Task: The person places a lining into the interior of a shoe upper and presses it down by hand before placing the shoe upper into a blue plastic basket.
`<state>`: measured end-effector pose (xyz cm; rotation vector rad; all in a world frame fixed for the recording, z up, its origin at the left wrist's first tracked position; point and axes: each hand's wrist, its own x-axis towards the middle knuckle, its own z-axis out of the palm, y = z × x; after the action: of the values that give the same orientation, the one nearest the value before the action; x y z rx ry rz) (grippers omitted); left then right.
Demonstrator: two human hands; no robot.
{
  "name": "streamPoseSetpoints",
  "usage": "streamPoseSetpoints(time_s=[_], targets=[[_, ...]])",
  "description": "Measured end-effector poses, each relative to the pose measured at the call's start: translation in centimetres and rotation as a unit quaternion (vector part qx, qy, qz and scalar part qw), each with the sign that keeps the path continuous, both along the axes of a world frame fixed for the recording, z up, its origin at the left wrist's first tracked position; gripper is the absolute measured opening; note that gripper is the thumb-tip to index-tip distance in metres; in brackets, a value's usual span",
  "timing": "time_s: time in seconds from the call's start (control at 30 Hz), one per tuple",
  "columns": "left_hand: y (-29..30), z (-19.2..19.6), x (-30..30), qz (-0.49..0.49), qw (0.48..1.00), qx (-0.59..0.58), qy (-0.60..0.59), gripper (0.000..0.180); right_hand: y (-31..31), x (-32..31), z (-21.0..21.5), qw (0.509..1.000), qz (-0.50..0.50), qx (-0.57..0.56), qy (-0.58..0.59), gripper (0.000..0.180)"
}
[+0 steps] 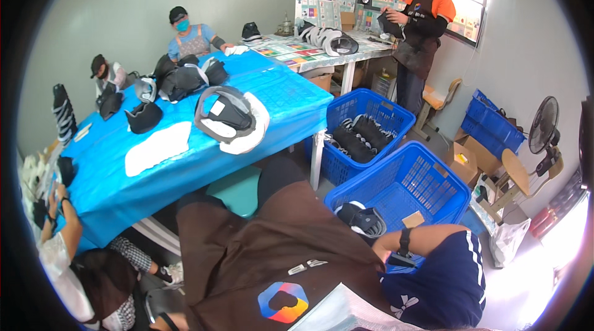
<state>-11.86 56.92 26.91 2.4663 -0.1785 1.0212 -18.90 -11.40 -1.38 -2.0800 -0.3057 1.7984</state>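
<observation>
My right hand, with a black band at its wrist, reaches down at the near edge of a blue plastic basket. Its fingers are hidden, so whether it holds anything does not show. Just beyond it in the basket lies a black-and-grey padded piece, shaped like a helmet liner. A small brown cardboard piece is also in there. What seems to be my left hand, with a dark strap, hangs low at the bottom edge, largely cut off, fingers not visible.
A blue-covered table carries several black padded pieces and a white sheet. A second blue basket holds dark pieces. Co-workers sit around the table; one stands at the back. A green stool and a fan stand nearby.
</observation>
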Motion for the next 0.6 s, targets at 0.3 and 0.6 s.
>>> streamPoseSetpoints(time_s=[0.3,0.6], targets=[[11.3,2.5,4.5,0.175,0.982,0.004,-0.066,0.020,-0.4,-1.4,-5.3,0.993,-0.066,-0.062,-0.070,0.029],[3.8,-4.4,12.7,0.119,0.981,0.033,0.150,0.021,-0.1,3.4,-2.4,0.979,-0.118,-0.099,-0.133,0.027]])
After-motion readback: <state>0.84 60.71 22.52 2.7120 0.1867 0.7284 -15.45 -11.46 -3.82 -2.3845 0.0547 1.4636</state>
